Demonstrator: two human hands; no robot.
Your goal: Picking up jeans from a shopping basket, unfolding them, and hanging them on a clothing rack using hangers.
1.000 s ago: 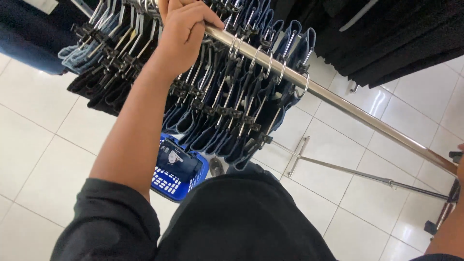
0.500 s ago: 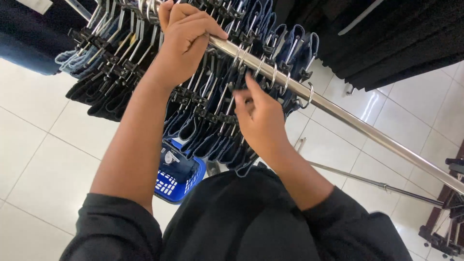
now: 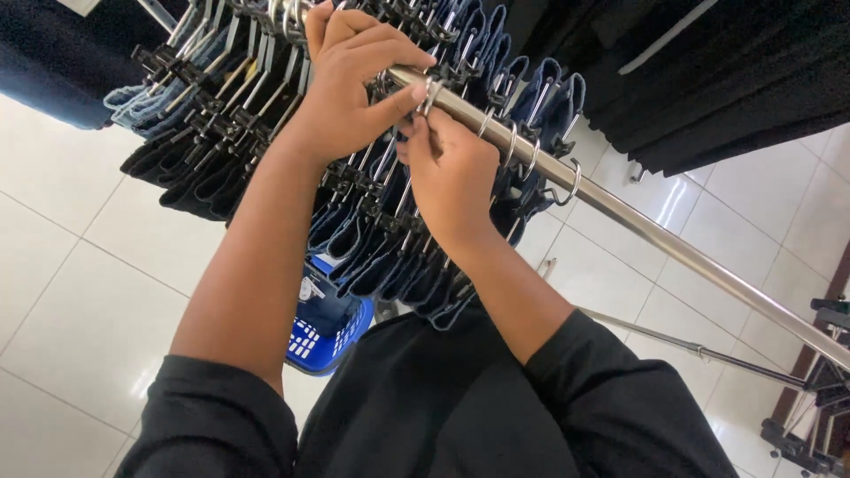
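Bright, even overhead light glares off the white floor tiles (image 3: 673, 190); focus stays sharp.

A small white tag (image 3: 307, 289) is seen on the dark thing lying inside the blue basket (image 3: 332, 336) on the floor, under the hanging jeans. No packages, signs or screens can be seen.

A blue basket (image 3: 329, 341) sits on the white tiled floor (image 3: 80, 292), black garments (image 3: 708, 62) hanging nearby.
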